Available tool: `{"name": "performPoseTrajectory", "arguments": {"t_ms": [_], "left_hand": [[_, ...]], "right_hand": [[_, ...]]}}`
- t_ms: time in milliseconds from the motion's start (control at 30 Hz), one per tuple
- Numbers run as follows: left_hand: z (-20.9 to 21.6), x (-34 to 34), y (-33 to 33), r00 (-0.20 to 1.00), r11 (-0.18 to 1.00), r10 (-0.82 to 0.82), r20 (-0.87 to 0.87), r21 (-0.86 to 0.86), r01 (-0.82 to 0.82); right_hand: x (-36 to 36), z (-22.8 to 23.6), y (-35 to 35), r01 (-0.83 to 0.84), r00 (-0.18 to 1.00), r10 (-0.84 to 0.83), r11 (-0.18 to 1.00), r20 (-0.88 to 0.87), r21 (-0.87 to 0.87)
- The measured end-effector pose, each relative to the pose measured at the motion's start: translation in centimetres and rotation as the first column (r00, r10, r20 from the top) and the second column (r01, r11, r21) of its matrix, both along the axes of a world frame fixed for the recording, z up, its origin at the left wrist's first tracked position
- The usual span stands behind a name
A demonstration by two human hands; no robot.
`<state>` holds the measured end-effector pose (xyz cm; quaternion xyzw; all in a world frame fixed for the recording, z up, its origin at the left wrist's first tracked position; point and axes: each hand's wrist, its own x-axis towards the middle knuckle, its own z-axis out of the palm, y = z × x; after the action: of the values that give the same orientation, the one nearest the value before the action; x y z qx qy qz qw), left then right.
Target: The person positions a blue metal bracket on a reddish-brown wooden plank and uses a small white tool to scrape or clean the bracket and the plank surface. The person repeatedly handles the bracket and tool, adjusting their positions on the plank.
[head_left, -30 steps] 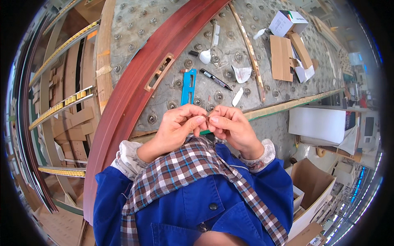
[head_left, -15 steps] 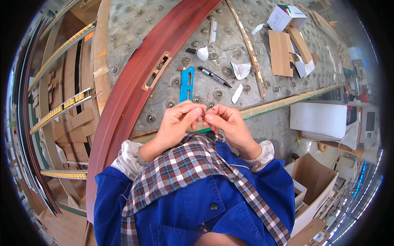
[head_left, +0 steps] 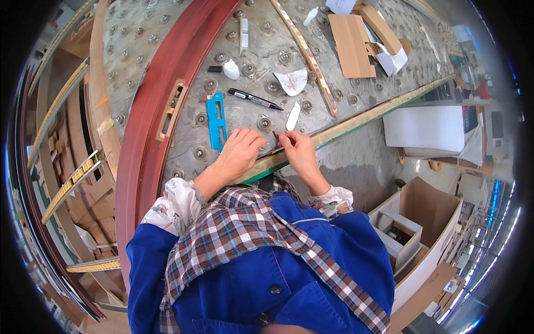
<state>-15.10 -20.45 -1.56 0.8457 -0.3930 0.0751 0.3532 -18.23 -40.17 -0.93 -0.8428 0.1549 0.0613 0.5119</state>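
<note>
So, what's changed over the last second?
The bare left hand and bare right hand have parted and shifted rightward over the grey studded table; the right pinches a small thin dark piece, the left now clear of it. The blue slotted plate and black marker pen stayed put.

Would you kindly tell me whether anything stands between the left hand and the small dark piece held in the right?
Nothing visible does: only an open gap separates the left hand from the small dark piece in the right hand. The blue slotted plate lies off to the left, clear of that gap.
</note>
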Motion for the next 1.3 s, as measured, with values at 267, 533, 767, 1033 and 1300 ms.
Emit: {"name": "performPoseTrajectory", "arguments": {"t_ms": [267, 533, 767, 1033, 1300], "left_hand": [[-1.0, 0.0, -1.3, 0.989, 0.990, -0.107, 0.101, 0.099, 0.097], [-1.7, 0.5, -1.7, 0.976, 0.976, -0.173, 0.131, 0.156, 0.153], [-1.8, 0.8, -2.1, 0.977, 0.973, -0.181, 0.109, 0.167, 0.161], [-1.7, 0.8, -2.1, 0.976, 0.963, -0.193, 0.099, 0.210, 0.169], [-1.8, 1.0, -2.5, 0.978, 0.976, -0.176, 0.110, 0.151, 0.159]], "right_hand": [[2.7, 0.9, -1.1, 0.137, 0.977, -0.024, 0.832, 0.211, -0.538], [3.7, -0.5, -2.0, 0.091, 0.984, -0.020, 0.909, 0.176, -0.407], [0.2, 1.8, -0.8, 0.028, 0.974, 0.013, 0.984, 0.227, -0.179], [-2.3, 0.3, 0.2, -0.020, 0.919, 0.123, 0.963, 0.375, -0.269], [-1.8, -1.0, 0.5, -0.034, 0.886, 0.184, 0.941, 0.426, -0.337]]}}
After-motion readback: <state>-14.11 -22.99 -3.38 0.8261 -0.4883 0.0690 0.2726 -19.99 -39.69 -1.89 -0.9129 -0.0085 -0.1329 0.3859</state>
